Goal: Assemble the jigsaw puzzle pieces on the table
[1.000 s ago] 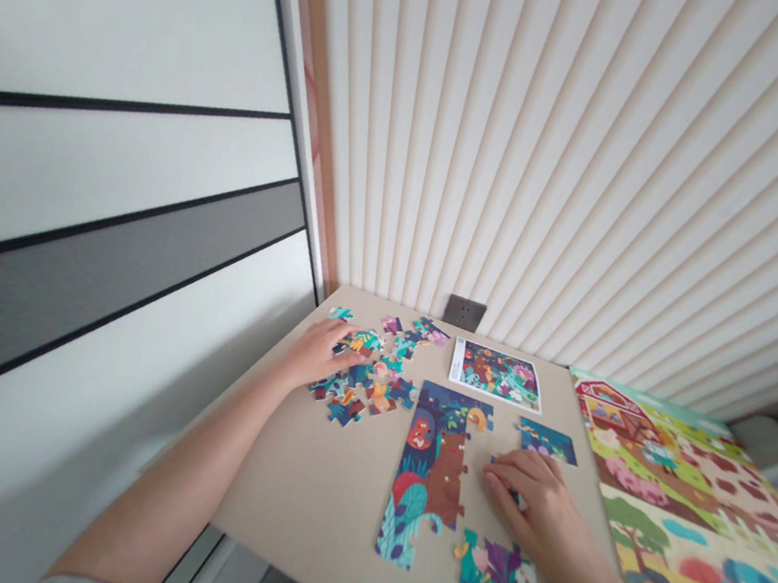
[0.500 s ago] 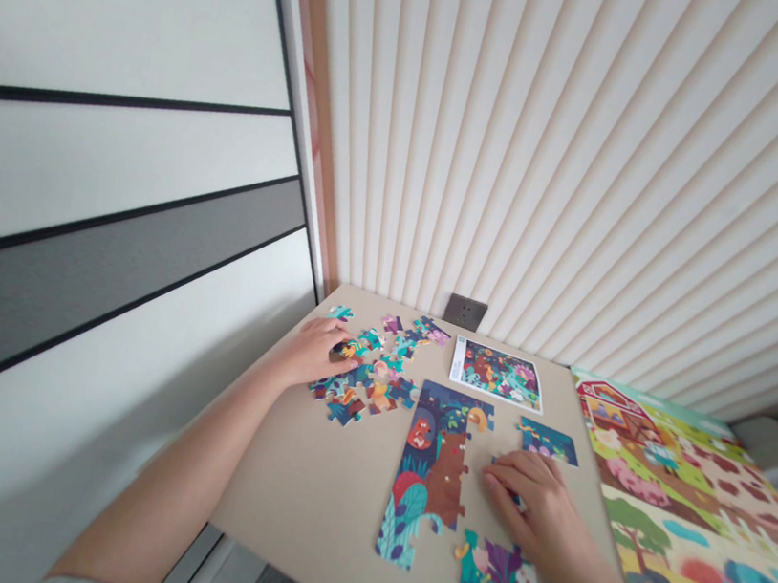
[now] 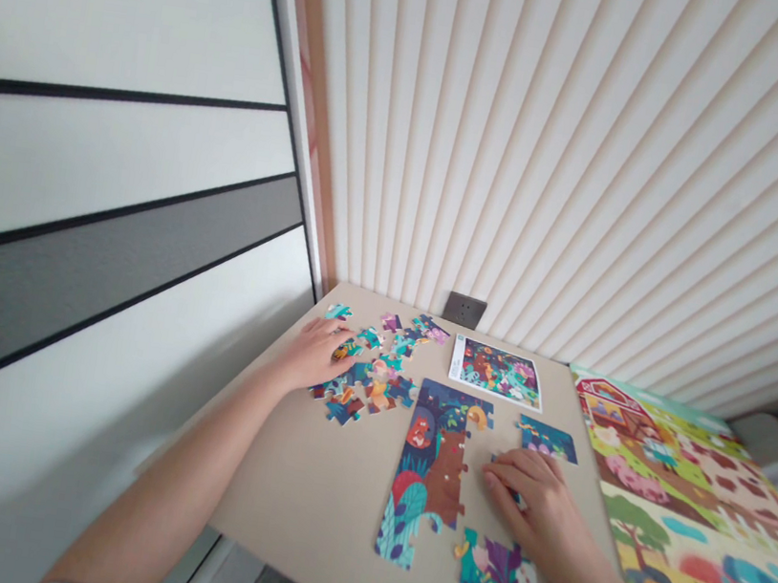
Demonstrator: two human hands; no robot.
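My left hand [image 3: 312, 354] rests at the left side of the loose puzzle pieces [image 3: 382, 389], its fingers apart, touching a teal and orange piece [image 3: 347, 349]. My right hand [image 3: 533, 500] lies over the table right of the joined puzzle section [image 3: 434, 457], fingers curled; a puzzle piece shows partly beneath them, and whether it is gripped is hidden. Just above that hand is a small joined blue section [image 3: 548, 439]. Below it sits another joined section with purple leaves and a white animal [image 3: 498, 572].
A printed picture card [image 3: 499, 373] lies near the back edge of the beige table [image 3: 311, 483]. Two colourful illustrated boards [image 3: 689, 469] cover the right side. Behind stands a ribbed wall [image 3: 498, 133] with a dark socket [image 3: 465, 310]; white panels [image 3: 138, 15] rise at the left.
The fingers of my left hand have shifted slightly at the pile, and the piece by them has turned or moved a little. My right hand stays in place.
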